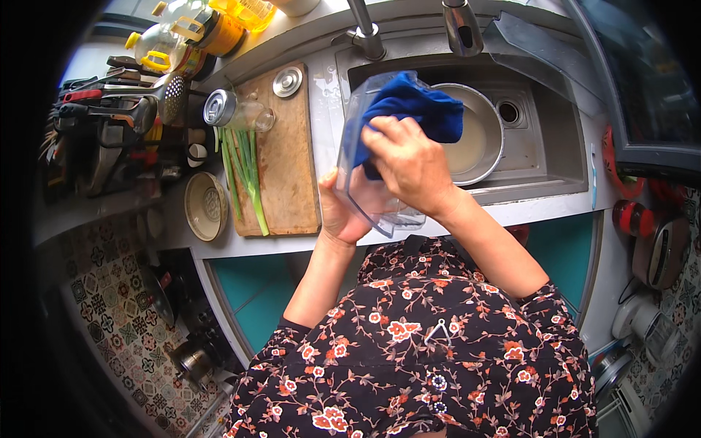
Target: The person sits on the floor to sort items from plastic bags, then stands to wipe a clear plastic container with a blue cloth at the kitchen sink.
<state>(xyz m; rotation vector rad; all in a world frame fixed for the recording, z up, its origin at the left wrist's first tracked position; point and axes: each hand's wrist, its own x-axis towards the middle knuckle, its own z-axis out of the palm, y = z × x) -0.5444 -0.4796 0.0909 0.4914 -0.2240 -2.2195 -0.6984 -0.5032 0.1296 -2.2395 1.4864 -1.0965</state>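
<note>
A clear plastic container (pixel 353 189) is tilted in front of me above the counter's front edge and the near side of the sink. My left hand (pixel 342 213) grips it from the left and below, the thumb on its outer wall. In my right hand (pixel 408 159) is a bunched blue cloth (pixel 419 107), pressed against the container's wall. Part of the cloth hangs to the right over a round metal pot (pixel 479 137), which stands in the sink and holds cloudy liquid. The container partly hides the pot's left side.
A wooden cutting board (pixel 285 164) on the left bears spring onions (pixel 249 180), a glass jar (pixel 246 112) on its side and a metal lid (pixel 287 82). Nearby are a patterned bowl (pixel 206 207) and a utensil rack (pixel 109 126). A faucet (pixel 367 38) rises behind the stainless sink (pixel 553 126).
</note>
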